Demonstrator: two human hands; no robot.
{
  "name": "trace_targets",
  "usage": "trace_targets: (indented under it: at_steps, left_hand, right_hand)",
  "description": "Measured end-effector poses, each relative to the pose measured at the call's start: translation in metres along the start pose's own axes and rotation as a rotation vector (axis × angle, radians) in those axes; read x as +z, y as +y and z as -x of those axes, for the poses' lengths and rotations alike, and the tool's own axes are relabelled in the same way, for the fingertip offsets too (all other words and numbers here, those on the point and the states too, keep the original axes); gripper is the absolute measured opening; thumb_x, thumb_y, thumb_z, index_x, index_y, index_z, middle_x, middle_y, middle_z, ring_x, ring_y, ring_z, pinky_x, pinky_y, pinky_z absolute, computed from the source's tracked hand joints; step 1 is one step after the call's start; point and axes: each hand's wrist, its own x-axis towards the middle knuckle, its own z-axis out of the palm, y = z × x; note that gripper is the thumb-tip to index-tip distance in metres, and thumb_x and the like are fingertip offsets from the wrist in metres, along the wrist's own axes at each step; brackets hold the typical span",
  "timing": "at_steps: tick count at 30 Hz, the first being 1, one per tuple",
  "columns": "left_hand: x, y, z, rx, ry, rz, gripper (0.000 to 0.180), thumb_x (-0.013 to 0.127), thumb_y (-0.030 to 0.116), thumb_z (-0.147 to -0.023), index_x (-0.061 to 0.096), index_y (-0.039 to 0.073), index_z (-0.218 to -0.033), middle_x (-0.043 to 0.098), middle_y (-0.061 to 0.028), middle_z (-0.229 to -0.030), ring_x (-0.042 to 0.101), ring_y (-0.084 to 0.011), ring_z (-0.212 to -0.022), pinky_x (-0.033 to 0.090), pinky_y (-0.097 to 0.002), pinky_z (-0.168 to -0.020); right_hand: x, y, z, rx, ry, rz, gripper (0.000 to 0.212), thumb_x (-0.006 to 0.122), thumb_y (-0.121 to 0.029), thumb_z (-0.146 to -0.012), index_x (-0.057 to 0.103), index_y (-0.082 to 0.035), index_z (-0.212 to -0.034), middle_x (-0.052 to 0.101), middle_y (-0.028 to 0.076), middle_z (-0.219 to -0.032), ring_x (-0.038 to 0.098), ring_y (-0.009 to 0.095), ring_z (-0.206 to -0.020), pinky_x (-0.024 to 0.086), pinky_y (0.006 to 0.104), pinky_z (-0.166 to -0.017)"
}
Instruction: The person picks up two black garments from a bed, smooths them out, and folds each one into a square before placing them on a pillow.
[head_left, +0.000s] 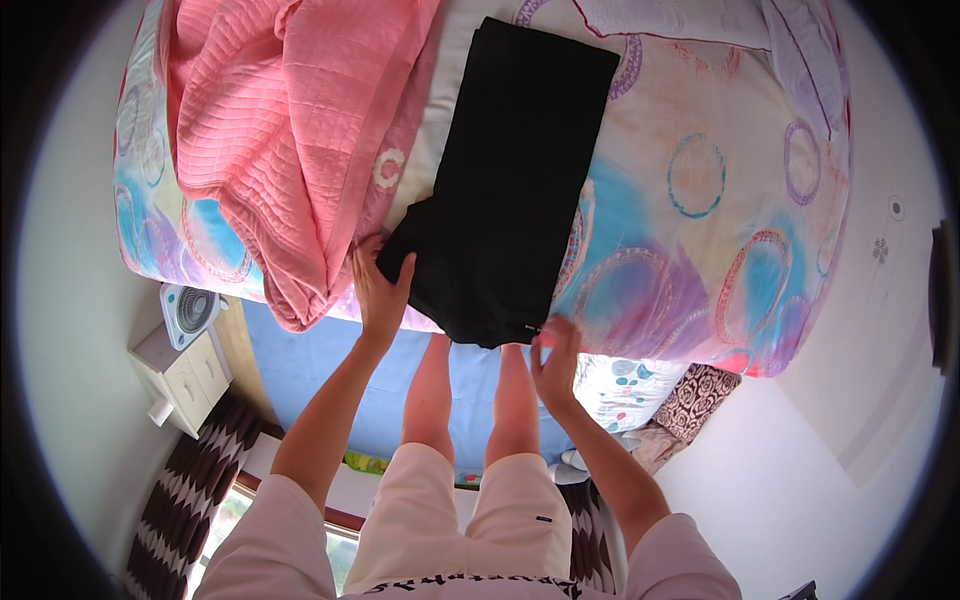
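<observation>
A pair of black trousers (pixel 515 170) lies folded lengthwise on the bed, its legs pointing away from me and its waist end at the near edge. My left hand (pixel 382 295) grips the pointed crotch part that juts out to the left, thumb on top and fingers at the outer edge. At the near right corner of the waist, my right hand (pixel 558 362) has its fingers closed on the cloth; they look slightly blurred. A small light tag shows beside that corner.
A pink quilt (pixel 300 130) is bunched on the left of the patterned bed sheet (pixel 690 250). Lilac pillows (pixel 800 60) rest at the far right. Below the bed are a blue mat (pixel 310 365), a brown patterned cushion (pixel 697 402) and a small fan (pixel 190 312) on a white cabinet (pixel 185 380).
</observation>
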Motion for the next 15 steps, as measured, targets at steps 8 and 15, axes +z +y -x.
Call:
trace_targets:
  at_steps: [8,15]
  left_hand:
    - [-0.011,-0.017,-0.019,0.084,-0.386,0.069,0.045,0.079,0.031,-0.09,0.064,-0.006,-0.111,0.069,-0.0294,-0.098,0.066,-0.0479,-0.091,0.052,-0.0487,-0.081]
    - [-0.023,-0.036,-0.016,0.018,-0.302,0.137,0.05,0.08,0.033,-0.089,0.064,-0.006,-0.116,0.07,-0.0293,-0.104,0.069,-0.0449,-0.096,0.054,-0.0474,-0.086]
  right_hand:
    - [0.044,0.007,0.006,0.727,0.318,-0.551,0.024,0.074,-0.013,-0.095,0.057,0.0,-0.107,0.065,0.006,-0.084,0.062,0.013,-0.071,0.052,0.0294,-0.067]
    - [0.051,0.041,0.03,0.681,0.449,-0.649,0.019,0.069,-0.019,-0.101,0.062,-0.002,-0.099,0.064,0.0,-0.08,0.06,0.007,-0.074,0.049,0.0246,-0.06]
